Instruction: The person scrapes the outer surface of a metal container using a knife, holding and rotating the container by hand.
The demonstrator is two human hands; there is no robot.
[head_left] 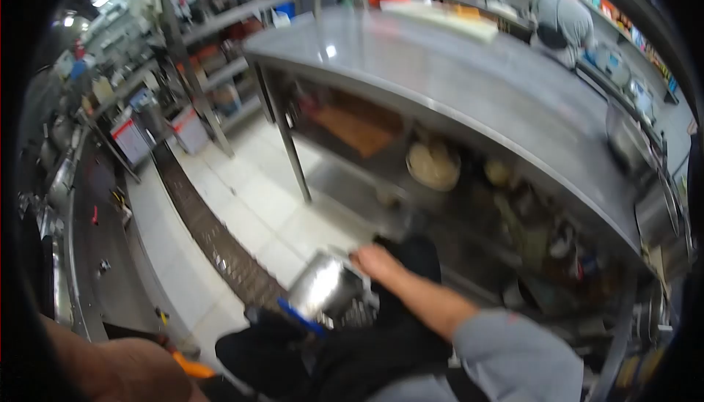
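Note:
My right hand [370, 261] is at the upper rim of a shiny metal pot [323, 285], low in front of my legs. Its fingers look closed on the pot's edge or handle, though blur hides the exact grip. A blue strip, perhaps a handle [301, 315], lies along the pot's near side. Large and blurred at the lower left is the bare skin of my left arm or hand [125, 367]; its fingers cannot be made out. Just beside it shows an orange object [192, 367] of unclear kind.
A long steel table [440, 72] stands ahead and right, with a bowl [433, 166] and other goods on its lower shelf. A dark floor channel [213, 241] crosses the white tiles. At left runs a steel counter [110, 255]. Another person [561, 17] stands beyond the table.

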